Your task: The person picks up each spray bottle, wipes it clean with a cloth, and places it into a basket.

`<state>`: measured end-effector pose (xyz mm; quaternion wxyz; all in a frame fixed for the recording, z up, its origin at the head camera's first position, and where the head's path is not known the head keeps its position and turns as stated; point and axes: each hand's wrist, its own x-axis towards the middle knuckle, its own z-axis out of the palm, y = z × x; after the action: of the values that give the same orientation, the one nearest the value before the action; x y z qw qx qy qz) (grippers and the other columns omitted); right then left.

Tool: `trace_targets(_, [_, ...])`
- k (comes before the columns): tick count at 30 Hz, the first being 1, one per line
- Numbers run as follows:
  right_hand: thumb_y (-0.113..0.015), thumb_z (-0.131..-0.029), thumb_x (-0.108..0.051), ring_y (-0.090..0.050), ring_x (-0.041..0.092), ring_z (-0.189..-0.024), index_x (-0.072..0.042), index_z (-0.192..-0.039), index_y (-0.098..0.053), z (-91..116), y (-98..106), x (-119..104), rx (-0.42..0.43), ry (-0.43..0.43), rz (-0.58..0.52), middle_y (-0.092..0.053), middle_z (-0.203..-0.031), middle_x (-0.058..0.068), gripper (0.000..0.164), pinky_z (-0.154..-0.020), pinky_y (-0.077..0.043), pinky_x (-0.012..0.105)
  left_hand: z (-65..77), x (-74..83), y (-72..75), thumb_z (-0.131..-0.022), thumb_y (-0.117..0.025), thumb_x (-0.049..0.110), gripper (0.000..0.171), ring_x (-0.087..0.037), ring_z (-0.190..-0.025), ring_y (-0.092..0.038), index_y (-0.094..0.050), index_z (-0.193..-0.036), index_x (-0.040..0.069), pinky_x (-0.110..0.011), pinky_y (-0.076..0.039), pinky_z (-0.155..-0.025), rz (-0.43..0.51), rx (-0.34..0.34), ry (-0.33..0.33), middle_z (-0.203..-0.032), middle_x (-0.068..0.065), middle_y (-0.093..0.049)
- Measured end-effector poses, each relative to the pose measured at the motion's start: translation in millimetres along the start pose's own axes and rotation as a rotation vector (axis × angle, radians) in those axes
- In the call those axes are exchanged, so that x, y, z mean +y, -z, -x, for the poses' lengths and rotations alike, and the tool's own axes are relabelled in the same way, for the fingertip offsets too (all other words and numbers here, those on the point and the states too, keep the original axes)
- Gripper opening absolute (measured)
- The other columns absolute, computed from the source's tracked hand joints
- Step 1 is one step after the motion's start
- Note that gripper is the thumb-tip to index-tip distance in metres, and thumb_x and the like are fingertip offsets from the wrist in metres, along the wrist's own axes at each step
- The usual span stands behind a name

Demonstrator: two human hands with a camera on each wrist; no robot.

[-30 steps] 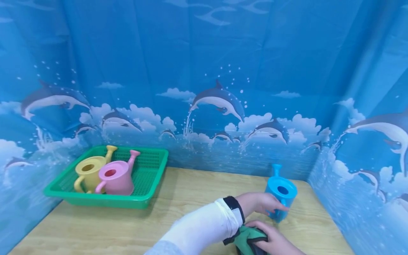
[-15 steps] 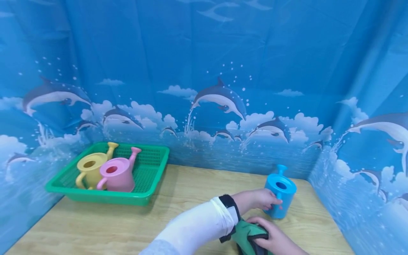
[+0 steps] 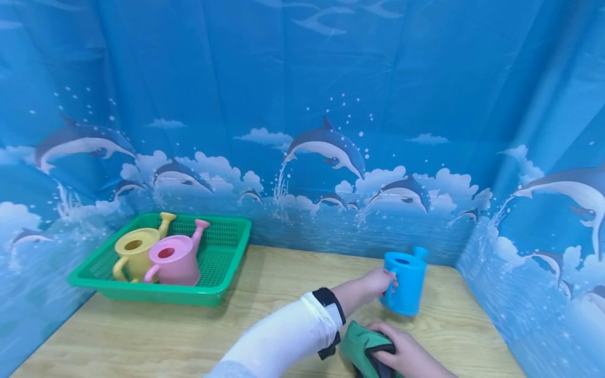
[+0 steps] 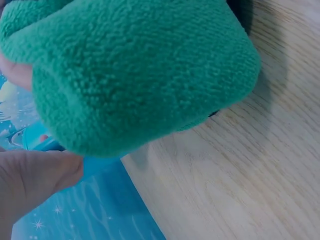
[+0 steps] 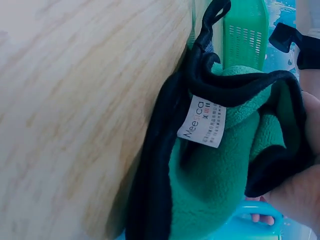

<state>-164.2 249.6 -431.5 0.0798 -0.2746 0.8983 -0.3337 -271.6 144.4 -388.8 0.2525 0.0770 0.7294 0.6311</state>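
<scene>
My left hand (image 3: 376,282) grips the handle of a blue watering can (image 3: 407,286) at the right of the table. The can's spout points back and to the right. A shadow lies under its base; whether it touches the wood I cannot tell. Nearer the front, my right hand (image 3: 402,350) holds a bunched green cloth (image 3: 356,345) with black edging. In the right wrist view, a white label (image 5: 202,121) shows on the cloth (image 5: 215,185). Part of the can is hidden behind the cloth (image 4: 145,75) in the left wrist view, where my left thumb (image 4: 40,180) shows.
A green plastic basket (image 3: 146,295) stands at the back left of the wooden table (image 3: 283,278). A yellow watering can (image 3: 134,247) and a pink watering can (image 3: 176,262) sit side by side in it. A blue dolphin-print curtain (image 3: 302,79) encloses the back and sides.
The blue watering can has shifted a little left and turned, its spout swinging right. My left hand has moved left and back with it. My right hand still holds the cloth in nearly the same place.
</scene>
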Motion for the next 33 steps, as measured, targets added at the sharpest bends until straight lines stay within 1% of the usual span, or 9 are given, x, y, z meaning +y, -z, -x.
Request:
trace_targets(2, [-0.065, -0.091, -0.024, -0.056, 0.001, -0.101, -0.008, -0.122, -0.058, 0, 0, 0, 0.0, -0.003, -0.002, -0.063, -0.115, 0.012, 0.035, -0.082, -0.049, 0.027, -0.7, -0.7, 2.0, -0.104, -0.039, 0.016, 0.028, -0.032, -0.109, -0.059, -0.054, -0.117, -0.004, -0.045, -0.046, -0.098, 0.023, 0.015, -0.004, -0.108, -0.014, -0.062])
trace_targets(5, [-0.065, -0.091, -0.024, -0.056, 0.001, -0.101, -0.008, -0.12, -0.058, 1, -1, 1, 0.019, 0.024, 0.017, -0.064, -0.114, 0.011, 0.034, -0.082, -0.049, 0.027, -1.9, -2.7, 5.8, -0.104, -0.038, 0.015, 0.027, -0.032, -0.109, -0.06, -0.055, -0.114, -0.004, -0.045, -0.047, -0.098, 0.056, 0.022, -0.006, -0.106, -0.014, -0.061])
trace_targets(9, [-0.066, -0.09, -0.022, -0.056, 0.001, -0.102, -0.008, -0.121, -0.058, 1, -2, 1, 0.035, 0.035, 0.025, -0.064, -0.114, 0.011, 0.035, -0.083, -0.049, 0.027, -1.3, -5.3, 14.6, -0.105, -0.038, 0.016, 0.028, -0.031, -0.108, -0.06, -0.054, -0.115, -0.004, -0.045, -0.046, -0.099, 0.071, -0.005, -0.012, -0.104, -0.013, -0.06])
trace_targets(14, [-0.065, -0.091, -0.024, -0.056, 0.001, -0.103, -0.008, -0.122, -0.058, 2, -1, 1, 0.019, -0.022, -0.012, -0.063, -0.117, 0.011, 0.036, -0.084, -0.049, 0.026, 3.2, -9.0, 26.9, -0.105, -0.037, 0.015, 0.028, -0.028, -0.107, -0.06, -0.051, -0.12, -0.004, -0.042, -0.047, -0.098, 0.091, -0.041, -0.058, -0.105, -0.012, -0.058])
trace_targets(17, [-0.066, -0.091, -0.024, -0.057, 0.001, -0.102, -0.008, -0.122, -0.058, 2, 0, 1, 0.017, -0.036, -0.024, -0.063, -0.117, 0.011, 0.036, -0.082, -0.049, 0.026, 6.9, -10.7, 31.3, -0.105, -0.036, 0.015, 0.028, -0.026, -0.105, -0.06, -0.049, -0.121, -0.005, -0.04, -0.049, -0.096, 0.096, -0.031, -0.088, -0.104, -0.012, -0.057])
trace_targets(21, [-0.066, -0.09, -0.026, -0.057, 0.001, -0.101, -0.008, -0.122, -0.058, 2, 0, 1, 0.007, -0.033, -0.022, -0.064, -0.116, 0.011, 0.037, -0.081, -0.049, 0.026, 11.5, -11.3, 34.6, -0.105, -0.036, 0.015, 0.03, -0.024, -0.102, -0.06, -0.048, -0.122, -0.006, -0.039, -0.049, -0.094, 0.106, -0.003, -0.1, -0.103, -0.011, -0.057])
trace_targets(24, [-0.067, -0.09, -0.028, -0.058, 0.002, -0.101, -0.009, -0.122, -0.057, 1, 1, 2, -0.011, -0.042, -0.031, -0.064, -0.116, 0.011, 0.038, -0.081, -0.049, 0.026, 15.3, -10.5, 38.3, -0.105, -0.035, 0.017, 0.03, -0.023, -0.101, -0.059, -0.05, -0.12, -0.005, -0.039, -0.048, -0.095, 0.121, 0.018, -0.107, -0.101, -0.01, -0.056])
trace_targets(28, [-0.066, -0.091, -0.029, -0.059, 0.003, -0.1, -0.009, -0.122, -0.058, 1, 1, 2, -0.026, -0.054, -0.051, -0.064, -0.116, 0.011, 0.038, -0.08, -0.049, 0.026, 20.5, -8.3, 45.5, -0.106, -0.034, 0.019, 0.03, -0.022, -0.1, -0.059, -0.051, -0.116, -0.004, -0.04, -0.048, -0.096, 0.133, 0.046, -0.139, -0.1, -0.01, -0.055])
trace_targets(33, [-0.067, -0.09, -0.029, -0.059, 0.002, -0.099, -0.008, -0.119, -0.059, 0, 1, 1, -0.002, -0.03, -0.054, -0.065, -0.113, 0.012, 0.037, -0.08, -0.05, 0.026, 28.0, -6.2, 57.0, -0.106, -0.032, 0.02, 0.031, -0.019, -0.095, -0.057, -0.05, -0.118, -0.004, -0.039, -0.048, -0.093, 0.174, 0.068, -0.168, -0.099, -0.007, -0.053])
